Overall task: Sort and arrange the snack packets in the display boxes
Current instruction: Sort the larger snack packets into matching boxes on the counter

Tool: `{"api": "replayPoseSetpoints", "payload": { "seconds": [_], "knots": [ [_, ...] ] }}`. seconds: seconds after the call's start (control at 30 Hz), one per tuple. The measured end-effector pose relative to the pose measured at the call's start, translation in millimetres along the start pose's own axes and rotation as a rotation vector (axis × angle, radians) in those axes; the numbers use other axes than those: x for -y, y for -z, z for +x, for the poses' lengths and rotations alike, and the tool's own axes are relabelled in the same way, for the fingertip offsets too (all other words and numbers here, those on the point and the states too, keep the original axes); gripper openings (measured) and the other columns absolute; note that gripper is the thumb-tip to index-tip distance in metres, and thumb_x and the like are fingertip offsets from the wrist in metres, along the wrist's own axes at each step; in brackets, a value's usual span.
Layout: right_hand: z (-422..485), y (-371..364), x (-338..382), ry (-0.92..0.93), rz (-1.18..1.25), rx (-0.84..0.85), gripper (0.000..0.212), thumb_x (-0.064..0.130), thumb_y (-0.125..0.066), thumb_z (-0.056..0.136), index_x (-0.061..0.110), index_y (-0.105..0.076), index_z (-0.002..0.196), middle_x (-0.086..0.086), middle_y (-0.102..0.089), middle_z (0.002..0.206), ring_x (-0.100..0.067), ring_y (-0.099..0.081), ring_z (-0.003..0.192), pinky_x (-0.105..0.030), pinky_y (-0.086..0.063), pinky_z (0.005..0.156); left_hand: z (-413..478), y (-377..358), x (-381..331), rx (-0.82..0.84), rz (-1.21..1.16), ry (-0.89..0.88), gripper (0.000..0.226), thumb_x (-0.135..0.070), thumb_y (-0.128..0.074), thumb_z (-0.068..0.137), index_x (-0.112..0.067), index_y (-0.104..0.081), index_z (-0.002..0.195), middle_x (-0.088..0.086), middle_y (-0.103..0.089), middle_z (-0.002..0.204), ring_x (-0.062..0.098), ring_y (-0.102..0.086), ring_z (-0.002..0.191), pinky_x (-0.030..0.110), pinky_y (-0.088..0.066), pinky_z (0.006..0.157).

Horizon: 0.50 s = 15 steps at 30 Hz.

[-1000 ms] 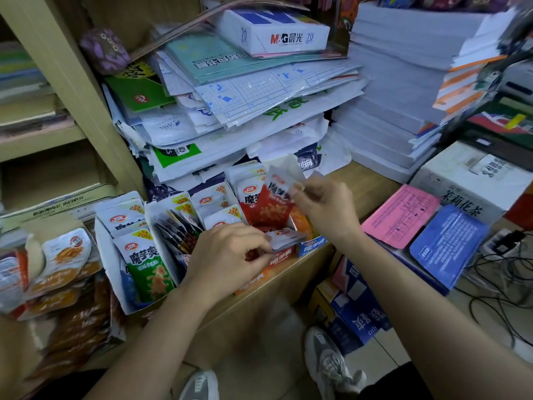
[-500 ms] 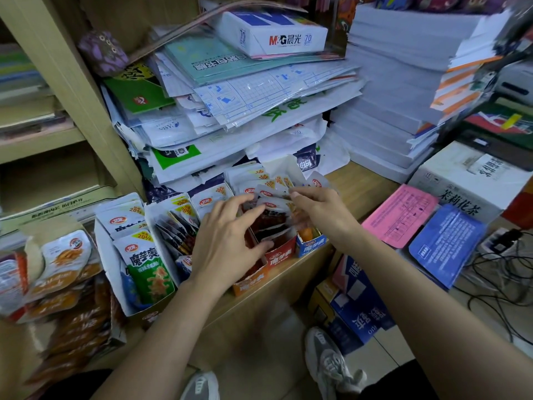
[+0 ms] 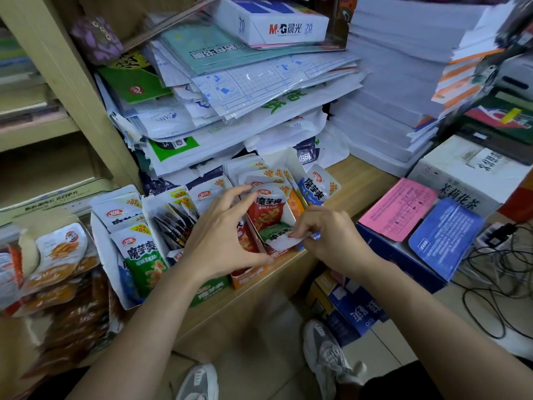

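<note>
Several snack packets stand in cardboard display boxes on the wooden shelf. A red packet (image 3: 268, 212) stands upright at the front of the orange display box (image 3: 251, 277). My left hand (image 3: 225, 235) arches over that box with spread fingers, its index fingertip near the red packet's top and nothing gripped. A green packet (image 3: 272, 230) lies flat in the box's front. My right hand (image 3: 326, 235) pinches that packet's white edge. A blue packet (image 3: 314, 189) leans at the box's right side. Another green packet (image 3: 144, 261) stands in the white box (image 3: 115, 284) at the left.
Piles of plastic-wrapped paper goods (image 3: 245, 105) and white paper reams (image 3: 398, 82) rise right behind the boxes. Loose orange snack packets (image 3: 54, 255) lie at far left. A pink sheet (image 3: 398, 209) and a blue pouch (image 3: 444, 238) rest on a box to the right, with cables (image 3: 496, 272) beyond.
My right hand set the raised red packet into the box, then dropped to the box's front and pinched the green packet's edge. My left hand opened and spread over the packets.
</note>
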State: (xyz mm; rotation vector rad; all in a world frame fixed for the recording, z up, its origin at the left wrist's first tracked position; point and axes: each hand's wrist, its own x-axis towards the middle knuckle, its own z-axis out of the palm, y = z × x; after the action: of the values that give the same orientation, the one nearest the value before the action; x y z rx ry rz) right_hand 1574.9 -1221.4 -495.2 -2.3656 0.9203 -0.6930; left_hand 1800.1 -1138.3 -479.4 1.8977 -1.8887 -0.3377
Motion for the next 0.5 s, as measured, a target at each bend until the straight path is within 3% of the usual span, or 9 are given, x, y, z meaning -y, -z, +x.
{"api": "replayPoseSetpoints", "payload": {
  "seconds": [0.1,0.23,0.37,0.5],
  "knots": [
    [-2,1,2,0.033,-0.02,0.04,0.024,0.0,-0.077,0.081,0.022,-0.07,0.084,0.014,-0.063,0.098,-0.004,-0.064,0.097,-0.032,-0.059,0.081,-2,2,1,-0.029,-0.05,-0.017,0.098,-0.059,-0.07,0.07,-0.034,-0.032,0.157,-0.025,-0.022,0.158,0.004,-0.026,0.145,0.045,-0.039,0.113],
    [1,1,-2,0.069,-0.033,0.046,0.014,0.017,-0.078,0.086,0.02,-0.075,0.099,0.019,-0.064,0.101,0.007,-0.062,0.095,-0.022,-0.057,0.081,0,-1,2,-0.101,-0.16,0.013,0.065,-0.024,-0.065,0.092,-0.034,-0.042,0.152,-0.023,-0.034,0.154,0.008,-0.044,0.136,0.048,-0.045,0.108],
    [10,10,5,0.012,0.091,-0.147,0.003,0.02,-0.076,0.088,0.018,-0.077,0.09,0.013,-0.07,0.087,-0.003,-0.067,0.082,-0.016,-0.054,0.069,5,-6,4,-0.175,-0.246,0.022,0.055,-0.004,-0.055,0.097,-0.03,-0.053,0.145,-0.019,-0.045,0.147,0.009,-0.05,0.128,0.047,-0.045,0.109],
    [15,36,11,-0.167,0.253,-0.317,0.019,0.016,-0.072,0.091,0.026,-0.068,0.076,0.014,-0.068,0.073,0.0,-0.059,0.06,-0.012,-0.044,0.053,10,-6,3,-0.271,-0.313,0.012,0.046,0.003,-0.056,0.096,-0.026,-0.065,0.13,-0.013,-0.059,0.133,-0.001,-0.057,0.11,0.033,-0.054,0.098]
  ]
}}
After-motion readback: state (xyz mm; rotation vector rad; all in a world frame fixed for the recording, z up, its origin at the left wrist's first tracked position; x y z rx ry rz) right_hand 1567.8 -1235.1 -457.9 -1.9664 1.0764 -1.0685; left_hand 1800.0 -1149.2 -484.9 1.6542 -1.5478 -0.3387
